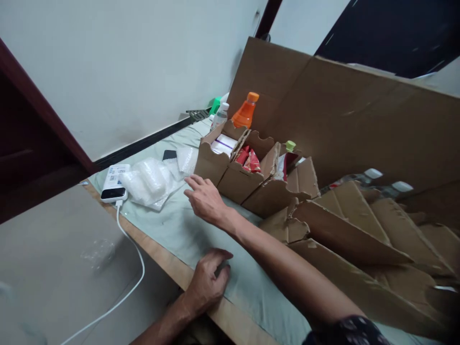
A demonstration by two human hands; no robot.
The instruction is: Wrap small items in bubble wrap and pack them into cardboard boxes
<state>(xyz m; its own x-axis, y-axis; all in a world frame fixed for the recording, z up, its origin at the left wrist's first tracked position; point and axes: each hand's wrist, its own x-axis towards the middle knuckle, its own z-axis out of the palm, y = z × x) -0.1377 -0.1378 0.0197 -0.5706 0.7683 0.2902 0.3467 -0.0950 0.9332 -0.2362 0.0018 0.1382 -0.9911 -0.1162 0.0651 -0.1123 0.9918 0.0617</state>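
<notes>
My right hand (205, 199) stretches over the green cloth (172, 230), fingers somewhat apart and nothing in them. Just beyond its fingertips lies the clear bubble wrap (149, 179), with a smaller piece of bubble wrap (187, 159) behind. My left hand (210, 280) rests at the table's near edge, fingers loosely bent, with a gap between thumb and forefinger and no object visible there. To the right of my right hand stand cardboard bins, one with white-and-purple boxes (223, 144), another with red packets (248, 160).
A white power bank (114, 184) with a white cable (138, 282) sits at the left edge. An orange bottle (245, 112) and a clear bottle (220, 116) stand behind the bins. More cardboard bins (345, 230) fill the right side, before a tall cardboard panel (341, 110).
</notes>
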